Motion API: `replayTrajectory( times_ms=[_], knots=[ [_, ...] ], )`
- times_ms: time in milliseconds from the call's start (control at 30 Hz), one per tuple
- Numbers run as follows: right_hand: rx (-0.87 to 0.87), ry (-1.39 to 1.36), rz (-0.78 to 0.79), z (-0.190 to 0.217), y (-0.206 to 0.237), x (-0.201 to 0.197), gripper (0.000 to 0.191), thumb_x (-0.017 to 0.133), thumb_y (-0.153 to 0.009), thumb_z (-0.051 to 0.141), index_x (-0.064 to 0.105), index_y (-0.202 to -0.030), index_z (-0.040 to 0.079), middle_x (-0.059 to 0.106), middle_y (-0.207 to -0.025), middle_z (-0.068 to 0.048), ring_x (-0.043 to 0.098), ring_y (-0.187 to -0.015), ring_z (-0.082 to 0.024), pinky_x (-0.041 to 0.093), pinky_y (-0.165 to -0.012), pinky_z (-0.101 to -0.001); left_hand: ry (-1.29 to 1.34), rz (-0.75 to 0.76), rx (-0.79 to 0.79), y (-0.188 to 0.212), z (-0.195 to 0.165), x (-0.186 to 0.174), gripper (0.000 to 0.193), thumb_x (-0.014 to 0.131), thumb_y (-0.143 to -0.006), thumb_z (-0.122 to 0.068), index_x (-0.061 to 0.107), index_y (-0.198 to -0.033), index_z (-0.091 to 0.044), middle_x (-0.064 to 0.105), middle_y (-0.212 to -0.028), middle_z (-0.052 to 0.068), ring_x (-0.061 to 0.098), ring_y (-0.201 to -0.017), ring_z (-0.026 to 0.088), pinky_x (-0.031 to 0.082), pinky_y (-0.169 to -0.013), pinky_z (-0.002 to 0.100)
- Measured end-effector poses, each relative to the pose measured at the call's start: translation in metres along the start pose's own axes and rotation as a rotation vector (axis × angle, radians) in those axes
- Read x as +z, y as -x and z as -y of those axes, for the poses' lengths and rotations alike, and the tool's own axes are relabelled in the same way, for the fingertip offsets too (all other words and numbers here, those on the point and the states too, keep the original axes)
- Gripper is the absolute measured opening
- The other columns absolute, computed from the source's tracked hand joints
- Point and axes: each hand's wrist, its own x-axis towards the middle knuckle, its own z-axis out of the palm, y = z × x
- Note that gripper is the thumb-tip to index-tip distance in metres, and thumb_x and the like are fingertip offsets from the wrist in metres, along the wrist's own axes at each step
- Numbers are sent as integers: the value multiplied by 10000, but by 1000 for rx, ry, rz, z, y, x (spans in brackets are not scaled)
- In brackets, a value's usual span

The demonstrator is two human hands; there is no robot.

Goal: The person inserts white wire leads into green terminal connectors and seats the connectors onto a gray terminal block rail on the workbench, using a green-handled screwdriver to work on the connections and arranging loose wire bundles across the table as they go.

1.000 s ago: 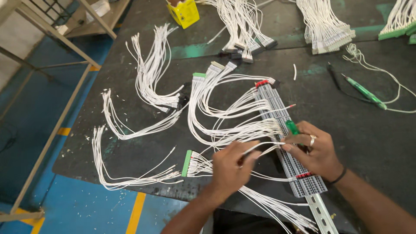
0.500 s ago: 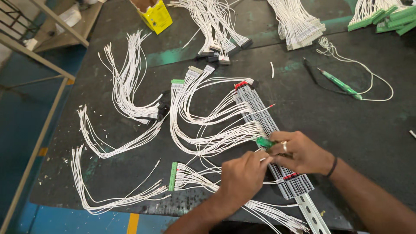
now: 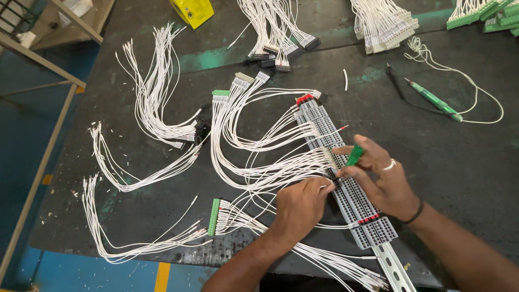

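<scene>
Head view: white wire (image 3: 303,186) between left fingers (image 3: 324,186).

One head-worn camera looks steeply down, close above the dark worn work surface (image 3: 135,70), with the grey terminal-block rail (image 3: 346,178) near centre.

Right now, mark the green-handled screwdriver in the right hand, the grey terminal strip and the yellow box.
green-handled screwdriver (image 3: 354,155), head view, on its green handle.
grey terminal strip (image 3: 324,127), head view, on its upper grey blocks.
yellow box (image 3: 192,11), head view, on its top face.
</scene>
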Motion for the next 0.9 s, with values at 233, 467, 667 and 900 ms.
replayTrajectory(
  times_ms=[233, 467, 667, 900],
  knots=[
    [19, 208, 0, 16, -9, 8, 575, 703, -900, -28, 509, -1432, 68, 743, -1192, -155, 775, -997, -181, 635, -822, -292, -46, 19, -25, 0, -2, 1, 102, 734, -950, -164, 683, -976, -79, 731, -840, 83, 710, -674, 287, 540, -553, 384],
    [7, 221, -2, 27, -16, 10, 531, 755, -854, -10, 600, -1356, 72, 723, -1022, -122, 732, -793, -172, 608, -685, -279, -17, 41, -65, 3, 0, 11, 112, 749, -919, -162, 689, -936, -69, 724, -820, 101, 709, -667, 306, 538, -553, 407],
    [-235, 510, 40, 19, -1, 20, 323, 771, -848, 33, 663, -1123, 161, 668, -855, -79, 700, -714, -212, 558, -634, -313, -59, 129, -124, 6, 7, 12, 115, 725, -940, -173, 686, -892, -77, 703, -776, 124, 686, -656, 355, 522, -565, 455],
    [-162, 278, -17, 7, -4, 12, 416, 784, -854, 31, 630, -1239, 68, 659, -837, -91, 681, -649, -205, 516, -546, -315, -22, 108, -133, 3, 2, 14, 124, 699, -935, -191, 674, -935, -70, 694, -763, 129, 675, -640, 360, 516, -541, 467]
  ],
)
